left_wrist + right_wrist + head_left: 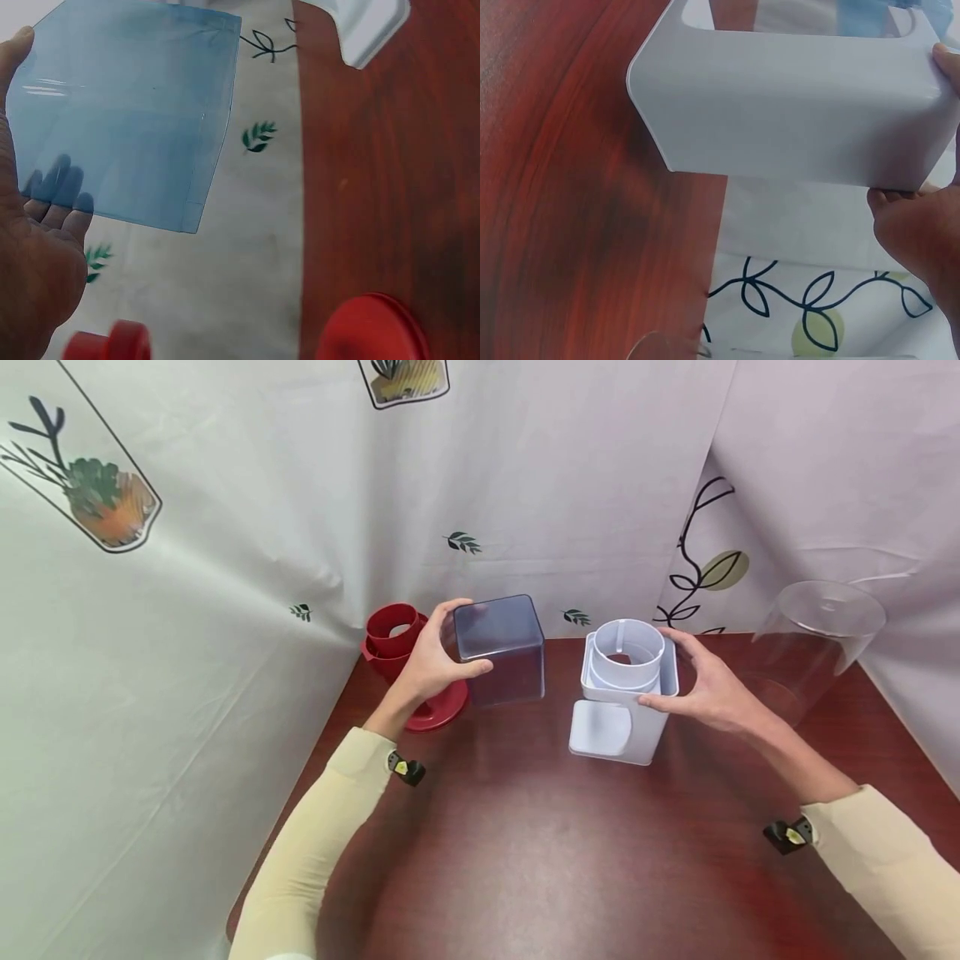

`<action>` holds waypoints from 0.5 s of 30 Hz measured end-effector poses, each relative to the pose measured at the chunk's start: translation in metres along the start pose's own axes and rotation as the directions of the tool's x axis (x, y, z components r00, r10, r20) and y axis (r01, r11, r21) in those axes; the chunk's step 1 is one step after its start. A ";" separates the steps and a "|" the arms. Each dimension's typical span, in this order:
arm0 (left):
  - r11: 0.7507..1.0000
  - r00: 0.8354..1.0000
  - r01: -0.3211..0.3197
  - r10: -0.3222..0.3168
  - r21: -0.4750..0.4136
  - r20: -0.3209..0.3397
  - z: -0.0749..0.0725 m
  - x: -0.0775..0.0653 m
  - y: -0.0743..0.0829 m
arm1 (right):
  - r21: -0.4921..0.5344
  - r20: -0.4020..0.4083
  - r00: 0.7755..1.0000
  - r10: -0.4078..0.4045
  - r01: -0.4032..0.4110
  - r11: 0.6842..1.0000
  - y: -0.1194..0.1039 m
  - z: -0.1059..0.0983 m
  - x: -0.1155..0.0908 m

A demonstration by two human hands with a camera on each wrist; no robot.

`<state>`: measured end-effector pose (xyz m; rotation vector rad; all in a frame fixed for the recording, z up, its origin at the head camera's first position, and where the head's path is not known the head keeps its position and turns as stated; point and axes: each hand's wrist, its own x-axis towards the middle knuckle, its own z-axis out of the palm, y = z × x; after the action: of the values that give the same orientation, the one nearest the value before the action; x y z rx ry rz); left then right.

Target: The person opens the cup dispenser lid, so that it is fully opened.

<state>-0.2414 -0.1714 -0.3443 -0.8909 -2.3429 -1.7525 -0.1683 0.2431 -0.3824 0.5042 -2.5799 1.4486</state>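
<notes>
My left hand [433, 662] grips a see-through blue-grey square container [498, 635] by its left side, thumb in front. In the left wrist view the fingers show through the wall of this container [142, 112]. To the right, my right hand [712, 689] holds a white square housing [643, 735] at its upper right rim. A round white collar rises from the top of the housing, and a rounded flap juts from its front. The right wrist view shows the smooth side of the housing [780, 105], with thumb and fingers at its edge. Container and housing are apart.
Behind my left hand stands a red piece [392, 647] with a round collar and a round foot. A clear cylinder [813, 647] stands at the table's right rear. The dark red wooden table [540, 860] meets a white patterned sheet [570, 510] at back and sides.
</notes>
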 end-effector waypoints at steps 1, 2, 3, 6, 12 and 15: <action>1.000 1.000 0.011 -0.011 -0.006 -0.003 0.001 -0.001 -0.004 | 0.001 -0.001 1.000 0.004 -0.004 1.000 0.000 -0.001 0.000; 1.000 1.000 0.021 -0.021 -0.011 -0.005 0.002 -0.002 -0.007 | 0.002 0.000 1.000 0.009 -0.009 1.000 0.001 -0.002 0.000; 0.999 0.999 0.032 -0.032 -0.014 -0.007 0.003 -0.003 -0.011 | 0.002 -0.001 1.000 0.013 -0.013 1.000 0.002 -0.003 0.001; 0.998 0.998 0.062 -0.062 -0.011 -0.014 0.005 -0.006 -0.021 | 0.009 0.000 1.000 0.016 -0.016 1.000 0.003 -0.006 0.002; 0.993 0.993 0.118 -0.118 -0.022 -0.008 0.011 -0.010 -0.038 | 0.018 0.005 1.000 0.027 -0.027 0.999 0.006 -0.012 0.004; 0.990 0.990 0.141 -0.141 -0.015 -0.004 0.013 -0.012 -0.046 | 0.019 0.008 0.999 0.034 -0.034 0.999 0.008 -0.014 0.005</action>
<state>-0.2504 -0.1725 -0.3933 -0.7386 -2.4480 -1.8228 -0.1766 0.2576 -0.3797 0.4712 -2.5955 1.4858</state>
